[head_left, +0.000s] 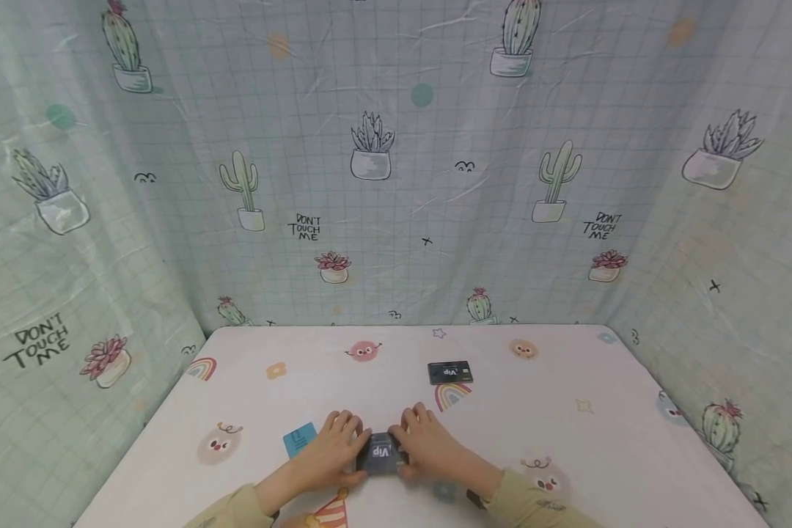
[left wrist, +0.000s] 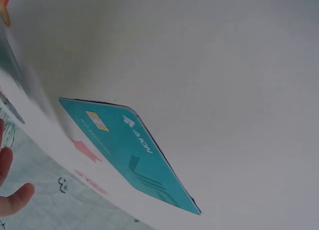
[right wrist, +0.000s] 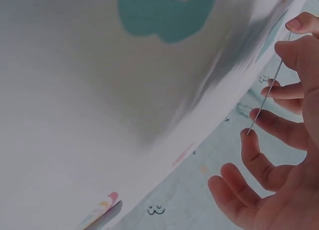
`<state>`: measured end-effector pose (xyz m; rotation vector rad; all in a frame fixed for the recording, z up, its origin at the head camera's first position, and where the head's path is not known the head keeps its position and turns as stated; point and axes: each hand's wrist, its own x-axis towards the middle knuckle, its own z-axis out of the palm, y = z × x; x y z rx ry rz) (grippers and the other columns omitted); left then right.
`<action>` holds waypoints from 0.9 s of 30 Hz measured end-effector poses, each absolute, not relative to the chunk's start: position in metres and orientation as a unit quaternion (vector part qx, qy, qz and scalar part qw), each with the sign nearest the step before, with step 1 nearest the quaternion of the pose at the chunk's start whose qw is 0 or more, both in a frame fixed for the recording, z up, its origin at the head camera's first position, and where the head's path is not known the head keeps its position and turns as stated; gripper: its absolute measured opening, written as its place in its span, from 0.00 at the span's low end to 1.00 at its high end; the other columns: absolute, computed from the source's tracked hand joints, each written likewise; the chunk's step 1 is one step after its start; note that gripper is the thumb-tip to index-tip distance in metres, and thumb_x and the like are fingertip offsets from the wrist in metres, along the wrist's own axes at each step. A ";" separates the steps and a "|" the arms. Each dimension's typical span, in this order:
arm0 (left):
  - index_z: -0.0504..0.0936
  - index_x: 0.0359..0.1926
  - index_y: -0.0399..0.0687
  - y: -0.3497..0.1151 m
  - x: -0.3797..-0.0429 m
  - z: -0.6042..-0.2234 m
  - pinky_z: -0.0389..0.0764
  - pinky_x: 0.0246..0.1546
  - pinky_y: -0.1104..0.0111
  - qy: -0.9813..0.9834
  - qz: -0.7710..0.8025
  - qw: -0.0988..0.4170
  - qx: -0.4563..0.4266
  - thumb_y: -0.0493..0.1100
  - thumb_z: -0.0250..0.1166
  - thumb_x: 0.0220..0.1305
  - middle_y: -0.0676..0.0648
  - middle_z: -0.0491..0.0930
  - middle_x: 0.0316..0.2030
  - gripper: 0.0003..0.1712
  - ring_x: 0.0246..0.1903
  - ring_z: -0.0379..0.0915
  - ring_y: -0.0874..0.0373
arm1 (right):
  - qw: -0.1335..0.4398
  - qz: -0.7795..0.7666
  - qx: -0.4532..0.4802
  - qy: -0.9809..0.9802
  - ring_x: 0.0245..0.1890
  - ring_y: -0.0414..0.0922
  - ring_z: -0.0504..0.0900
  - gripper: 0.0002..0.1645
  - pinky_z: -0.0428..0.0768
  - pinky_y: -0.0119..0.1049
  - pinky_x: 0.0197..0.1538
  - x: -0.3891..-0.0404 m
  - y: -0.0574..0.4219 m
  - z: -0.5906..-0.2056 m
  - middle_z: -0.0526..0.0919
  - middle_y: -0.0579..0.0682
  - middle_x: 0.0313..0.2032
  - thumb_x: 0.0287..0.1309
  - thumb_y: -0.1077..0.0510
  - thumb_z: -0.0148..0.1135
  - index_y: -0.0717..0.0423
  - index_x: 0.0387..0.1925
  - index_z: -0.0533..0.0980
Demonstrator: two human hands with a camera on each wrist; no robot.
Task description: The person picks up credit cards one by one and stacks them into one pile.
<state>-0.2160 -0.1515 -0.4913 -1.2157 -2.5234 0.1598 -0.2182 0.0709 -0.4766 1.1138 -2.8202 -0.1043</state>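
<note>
A dark "Vip" card (head_left: 381, 455) is held between both hands near the table's front. My left hand (head_left: 333, 451) pinches its left edge, thumb at the near corner and a finger at the far one. On the other side, my right hand (head_left: 429, 444) grips the right edge the same way. Seen edge-on in the right wrist view, the card (right wrist: 269, 90) is a thin line spanning thumb and index finger of the right hand (right wrist: 284, 155). A teal card (head_left: 298, 438) with a chip lies just left of my left hand; the left wrist view shows it closely (left wrist: 124, 150).
Farther back on the white patterned table (head_left: 369, 389) lies a black "Vip" card (head_left: 450, 372), beside a printed rainbow. A curtain with cactus prints (head_left: 396, 198) rises behind the table and along both sides.
</note>
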 end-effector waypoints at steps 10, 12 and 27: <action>0.72 0.51 0.49 -0.143 -0.221 -0.491 0.66 0.48 0.56 -0.883 0.055 0.177 -0.432 0.65 0.58 0.49 0.51 0.71 0.41 0.34 0.43 0.62 0.57 | 0.100 -0.041 0.363 -0.926 0.41 0.44 0.65 0.37 0.71 0.36 0.46 -0.220 0.085 -0.479 0.69 0.45 0.37 0.36 0.36 0.63 0.45 0.50 0.70; 0.72 0.51 0.49 -0.141 -0.222 -0.491 0.66 0.48 0.56 -0.880 0.060 0.183 -0.435 0.65 0.57 0.50 0.51 0.71 0.41 0.34 0.42 0.62 0.57 | 0.100 -0.036 0.359 -0.927 0.41 0.45 0.65 0.37 0.71 0.38 0.47 -0.220 0.088 -0.479 0.69 0.45 0.37 0.35 0.37 0.64 0.45 0.51 0.70; 0.74 0.50 0.48 -0.122 -0.231 -0.491 0.67 0.50 0.54 -0.863 0.055 0.236 -0.443 0.64 0.58 0.51 0.51 0.74 0.42 0.32 0.44 0.65 0.56 | 0.101 -0.006 0.342 -0.934 0.40 0.44 0.66 0.35 0.71 0.38 0.43 -0.224 0.113 -0.477 0.70 0.45 0.40 0.39 0.38 0.63 0.45 0.52 0.71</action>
